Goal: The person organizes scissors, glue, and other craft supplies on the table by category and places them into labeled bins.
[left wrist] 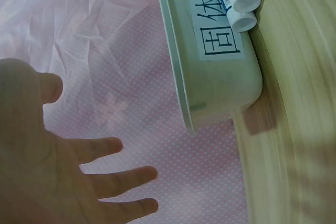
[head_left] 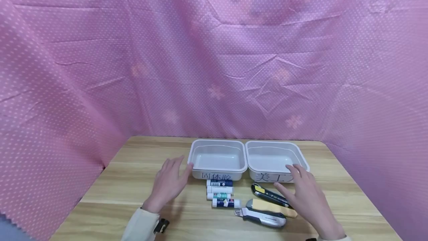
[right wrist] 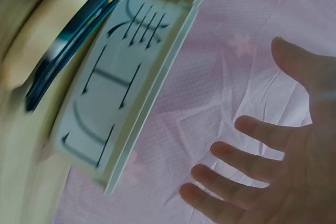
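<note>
My left hand (head_left: 167, 183) is held with its fingers spread beside the left white bin (head_left: 219, 174), holding nothing. My right hand (head_left: 307, 198), also holding nothing, is over the front right of the right white bin (head_left: 252, 176) and overlaps its label in the head view. In front of the left bin lie several glue sticks (head_left: 219, 190) in a stacked row, with white caps. Three utility knives lie left of my right hand: a black one with yellow (head_left: 269, 195), a pale yellow one (head_left: 272, 207) and a grey-and-black one (head_left: 264, 217).
Both bins stand side by side near the back of the wooden table (head_left: 110, 196), each with a label in Chinese characters on its front. Pink dotted cloth (head_left: 214, 66) hangs behind the table and along both sides.
</note>
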Tool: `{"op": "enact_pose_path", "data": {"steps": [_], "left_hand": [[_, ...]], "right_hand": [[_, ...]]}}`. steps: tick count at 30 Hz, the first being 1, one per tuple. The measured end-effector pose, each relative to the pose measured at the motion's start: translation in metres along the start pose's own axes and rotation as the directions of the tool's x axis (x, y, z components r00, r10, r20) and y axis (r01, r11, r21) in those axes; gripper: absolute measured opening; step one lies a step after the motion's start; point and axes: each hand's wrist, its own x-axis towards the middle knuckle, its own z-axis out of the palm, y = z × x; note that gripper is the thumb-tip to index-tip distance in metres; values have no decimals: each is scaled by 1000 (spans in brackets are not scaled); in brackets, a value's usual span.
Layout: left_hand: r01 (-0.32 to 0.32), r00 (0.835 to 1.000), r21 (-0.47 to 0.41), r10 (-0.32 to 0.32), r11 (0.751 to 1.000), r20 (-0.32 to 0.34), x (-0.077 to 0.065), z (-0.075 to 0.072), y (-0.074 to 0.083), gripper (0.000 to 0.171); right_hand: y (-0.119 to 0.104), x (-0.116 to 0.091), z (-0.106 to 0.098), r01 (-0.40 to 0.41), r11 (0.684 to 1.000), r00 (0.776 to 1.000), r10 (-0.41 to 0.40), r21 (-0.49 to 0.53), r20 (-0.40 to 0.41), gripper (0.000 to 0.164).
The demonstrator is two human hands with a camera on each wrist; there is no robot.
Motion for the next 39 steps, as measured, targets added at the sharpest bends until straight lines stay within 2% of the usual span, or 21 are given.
{"op": "enact_pose_path", "data": {"steps": [5, 12, 18, 25, 31, 35, 39], "left_hand": [[9, 1000, -92, -11, 996, -21, 15, 5, -3, 65], [42, 997, -230, -57, 972, -59, 33, 17, -11, 59], [74, 994, -313, -97, 947, -59, 40, 29, -19, 59], [102, 991, -370, -128, 923, -47, 49, 39, -28, 56], [97, 990, -406, -129, 909, -52, 53, 45, -32, 50], [107, 991, -410, -131, 906, -31, 54, 49, -36, 49], [115, 992, -417, -128, 902, -3, 55, 55, -41, 49]], "right_hand": [[-17, 9, 10, 98, 995, 994, -97, 16, -52, 66], [-37, 16, 39, 208, 978, 977, -208, 12, -43, 54], [-58, 16, 57, 290, 956, 957, -290, 40, 21, 45], [-80, 13, 79, 400, 915, 909, -403, 50, 106, 45], [-92, 13, 96, 429, 903, 886, -425, 16, 184, 40], [-97, 12, 105, 426, 904, 877, -419, 22, 235, 35], [-99, 11, 113, 450, 893, 863, -439, 16, 251, 30]]}}
